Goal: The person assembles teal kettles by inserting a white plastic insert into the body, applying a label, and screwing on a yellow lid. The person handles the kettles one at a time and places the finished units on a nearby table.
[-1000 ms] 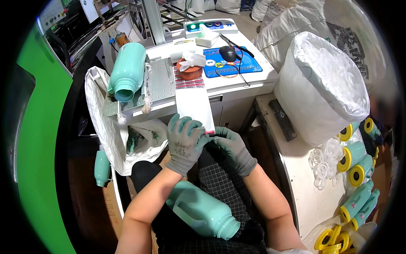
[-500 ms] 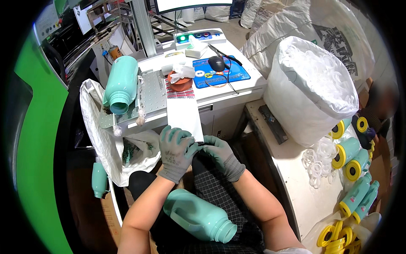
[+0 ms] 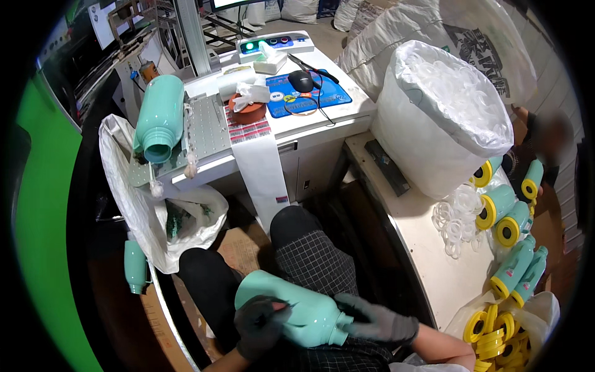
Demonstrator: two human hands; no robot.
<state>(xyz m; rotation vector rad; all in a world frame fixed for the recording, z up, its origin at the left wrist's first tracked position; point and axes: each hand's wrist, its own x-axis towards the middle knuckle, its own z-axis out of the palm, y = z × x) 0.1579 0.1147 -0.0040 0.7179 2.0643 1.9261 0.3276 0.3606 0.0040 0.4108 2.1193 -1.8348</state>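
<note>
Mint-green plastic bottle (image 3: 291,310) laid across the lap at six o'clock, neck pointing toward four o'clock, body cradled on the checked trousers (image 3: 313,263) so both hands can work on it. Left hand (image 3: 260,322), gloved dark grey, pressed onto the bottle's flank with fingers curled together against the plastic, apparently smoothing or pinching something small there; too small to tell what. Right hand (image 3: 378,322), also gloved, wrapped around the shoulder and neck end, fingers clamped on the bottle to stop it rolling.

At twelve o'clock, a strip of label backing paper (image 3: 263,167) hanging down off the white workbench (image 3: 322,121) toward the knees, within easy reach of the lap. A second mint bottle (image 3: 160,118) lying in a metal jig at ten o'clock, mouth facing the lap. A white sack of clear plastic rings (image 3: 443,118) at two o'clock, loose rings spilled beside it. Finished-looking bottles with yellow caps (image 3: 508,217) stacked at three to four o'clock, loose yellow caps (image 3: 489,332) below, all apart from the hands.
</note>
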